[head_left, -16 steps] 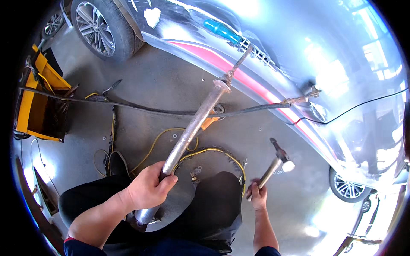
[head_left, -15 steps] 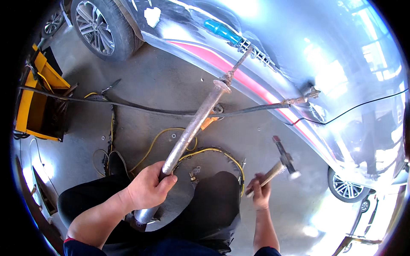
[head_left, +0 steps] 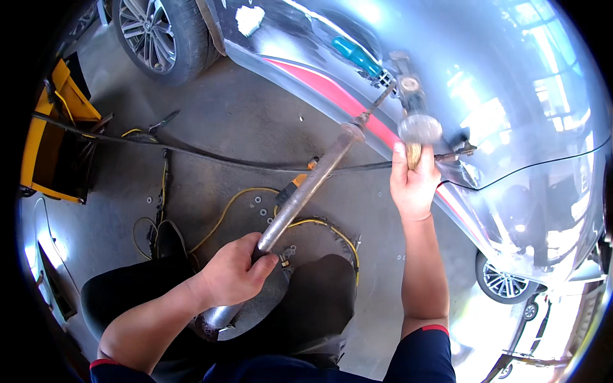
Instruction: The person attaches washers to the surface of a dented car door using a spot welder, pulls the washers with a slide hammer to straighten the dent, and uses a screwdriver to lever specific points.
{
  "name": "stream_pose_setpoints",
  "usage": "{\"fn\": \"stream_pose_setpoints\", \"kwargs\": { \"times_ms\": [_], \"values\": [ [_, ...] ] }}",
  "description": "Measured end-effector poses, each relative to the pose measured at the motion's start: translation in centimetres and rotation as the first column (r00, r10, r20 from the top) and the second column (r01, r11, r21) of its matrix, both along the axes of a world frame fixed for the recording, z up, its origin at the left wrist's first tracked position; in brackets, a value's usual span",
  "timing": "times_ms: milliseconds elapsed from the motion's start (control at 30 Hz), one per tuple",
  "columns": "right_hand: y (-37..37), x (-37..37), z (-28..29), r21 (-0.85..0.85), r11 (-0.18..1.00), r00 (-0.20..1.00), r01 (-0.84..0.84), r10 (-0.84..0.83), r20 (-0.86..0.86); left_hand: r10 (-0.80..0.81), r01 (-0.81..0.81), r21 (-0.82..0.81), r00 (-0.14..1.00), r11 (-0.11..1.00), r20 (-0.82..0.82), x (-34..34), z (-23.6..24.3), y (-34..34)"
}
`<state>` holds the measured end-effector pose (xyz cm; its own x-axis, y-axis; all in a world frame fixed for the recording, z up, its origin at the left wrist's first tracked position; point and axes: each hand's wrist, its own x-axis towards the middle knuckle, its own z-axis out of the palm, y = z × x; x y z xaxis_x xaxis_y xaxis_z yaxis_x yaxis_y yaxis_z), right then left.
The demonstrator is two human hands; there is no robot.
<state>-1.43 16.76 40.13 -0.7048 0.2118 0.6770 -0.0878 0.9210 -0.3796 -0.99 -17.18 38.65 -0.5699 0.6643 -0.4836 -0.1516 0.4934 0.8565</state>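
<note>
My left hand (head_left: 236,268) is closed round a long metal tube (head_left: 306,190), which slants up to a thin rusty rod (head_left: 379,101) at the car's dented side panel (head_left: 498,76). My right hand (head_left: 414,182) grips a hammer (head_left: 418,127), raised beside the rod, its head slightly blurred. Behind these, a green-handled tool (head_left: 357,57) lies against the panel at a row of small metal pieces, partly hidden. A black cable (head_left: 223,159) runs behind the tube to a rusty fitting (head_left: 456,153) at the panel. A red stripe (head_left: 300,80) runs along the sill.
A yellow cart (head_left: 45,147) stands at the left. Yellow hoses (head_left: 230,204), small washers (head_left: 259,200) and an orange-and-black tool (head_left: 297,182) lie on the floor. Wheels (head_left: 159,38) show at top left and lower right. My knees are below the tube.
My right hand has swung the hammer up from low over the floor to beside the rod at the panel. The tube's upper end has shifted slightly right, with my left hand still round it.
</note>
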Motion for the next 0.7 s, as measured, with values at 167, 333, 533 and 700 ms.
{"fn": "stream_pose_setpoints", "kwargs": {
  "times_ms": [167,333,533,700],
  "values": [
    [0.4,-0.5,-0.5,0.152,0.988,0.999,0.030,-0.033,0.018,-0.030,0.031,-0.039,0.999,0.999,0.011,-0.5,0.5,-0.2],
    [0.5,-1.2,-1.3,0.155,0.986,0.986,-0.067,0.089,-0.138,-0.033,0.033,-0.036,0.999,0.999,0.011,-0.5,0.6,-0.2],
    [-0.4,-0.8,-1.6,0.120,0.993,0.996,-0.017,0.027,-0.088,-0.042,0.044,-0.037,0.999,0.998,0.033,-0.4,0.1,-0.3],
    [0.2,-1.6,-2.4,0.109,0.988,0.993,0.110,-0.114,0.027,0.005,-0.004,-0.031,1.000,0.999,0.024,-0.4,-0.2,0.1]
  ]
}}
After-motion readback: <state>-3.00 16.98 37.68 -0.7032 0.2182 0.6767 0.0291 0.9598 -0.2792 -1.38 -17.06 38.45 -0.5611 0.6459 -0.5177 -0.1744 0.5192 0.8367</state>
